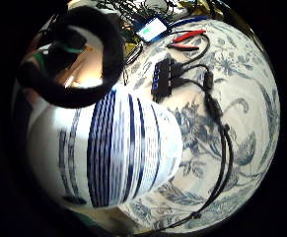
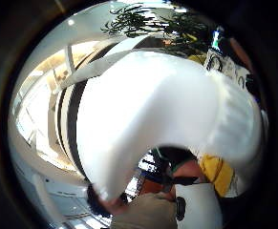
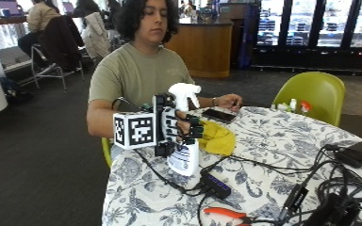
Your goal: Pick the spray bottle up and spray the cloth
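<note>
Grip (image 3: 180, 126) clenched round the spray bottle (image 3: 184, 123), lifted clear of the worktop (image 3: 281, 141), nozzle aimed toward the yellow cloth (image 3: 218, 138) just beside it, probably lined up for spraying.

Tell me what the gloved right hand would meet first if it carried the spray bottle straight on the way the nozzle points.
Probably the yellow cloth: the right hand holds the spray bottle above the table, nozzle aimed toward the cloth just beyond it, though depth is uncertain.
</note>
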`<state>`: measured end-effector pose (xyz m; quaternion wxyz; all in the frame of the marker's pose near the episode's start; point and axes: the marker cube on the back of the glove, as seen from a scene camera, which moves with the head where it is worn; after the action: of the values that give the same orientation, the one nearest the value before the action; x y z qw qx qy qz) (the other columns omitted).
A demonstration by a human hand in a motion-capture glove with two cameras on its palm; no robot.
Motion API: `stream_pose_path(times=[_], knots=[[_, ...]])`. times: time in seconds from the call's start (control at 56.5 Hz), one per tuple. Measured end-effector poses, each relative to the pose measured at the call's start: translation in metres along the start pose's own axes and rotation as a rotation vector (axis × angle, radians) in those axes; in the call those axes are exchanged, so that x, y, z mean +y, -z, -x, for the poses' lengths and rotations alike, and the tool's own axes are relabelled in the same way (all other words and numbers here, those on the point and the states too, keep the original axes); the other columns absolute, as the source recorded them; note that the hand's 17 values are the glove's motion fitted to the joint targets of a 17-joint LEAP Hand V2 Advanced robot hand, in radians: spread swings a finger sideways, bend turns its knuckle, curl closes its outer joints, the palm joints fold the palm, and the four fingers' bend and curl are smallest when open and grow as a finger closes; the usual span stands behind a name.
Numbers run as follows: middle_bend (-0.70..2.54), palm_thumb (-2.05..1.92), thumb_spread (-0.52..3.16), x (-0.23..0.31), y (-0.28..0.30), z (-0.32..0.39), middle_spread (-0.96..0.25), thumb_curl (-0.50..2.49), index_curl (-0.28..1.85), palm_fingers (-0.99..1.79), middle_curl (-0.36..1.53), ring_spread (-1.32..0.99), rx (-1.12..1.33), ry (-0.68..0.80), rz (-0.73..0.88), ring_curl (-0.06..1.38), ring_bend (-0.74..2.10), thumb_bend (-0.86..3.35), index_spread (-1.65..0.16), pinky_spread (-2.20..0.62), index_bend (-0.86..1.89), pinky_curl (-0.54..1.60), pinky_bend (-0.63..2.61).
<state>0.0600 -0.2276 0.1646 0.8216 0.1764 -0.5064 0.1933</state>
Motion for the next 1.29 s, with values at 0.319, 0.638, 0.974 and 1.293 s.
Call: stream_pose_path(times=[0.319, 0.638, 0.974, 1.293], knots=[[0.19, 0.60, 0.91, -0.030, -0.017, -0.010, 0.00, 0.37, 0.24, 0.73, 0.35, -0.06, 0.090, 0.078, -0.043, 0.38, 0.61, -0.03, -0.21, 0.08, 0.11, 0.36, 0.39], [0.34, 0.83, 0.92, -0.046, -0.015, 0.017, -0.08, 0.43, 0.30, 1.22, 0.42, -0.12, -0.111, 0.044, 0.079, 0.37, 0.55, 0.07, -0.23, -0.03, 0.16, 0.33, 0.25], [0.57, 1.01, 0.66, 0.013, 0.004, 0.135, -0.15, 0.60, 0.42, 1.38, 0.55, -0.17, 0.182, -0.077, 0.454, 0.48, 0.74, 0.02, -0.25, -0.25, 0.25, 0.43, 0.48], [0.61, 1.02, 0.56, 0.045, -0.064, 0.133, -0.17, 0.69, 0.51, 1.37, 0.57, -0.18, 0.749, -0.353, 0.904, 0.50, 0.79, -0.02, -0.25, -0.27, 0.28, 0.44, 0.51]])
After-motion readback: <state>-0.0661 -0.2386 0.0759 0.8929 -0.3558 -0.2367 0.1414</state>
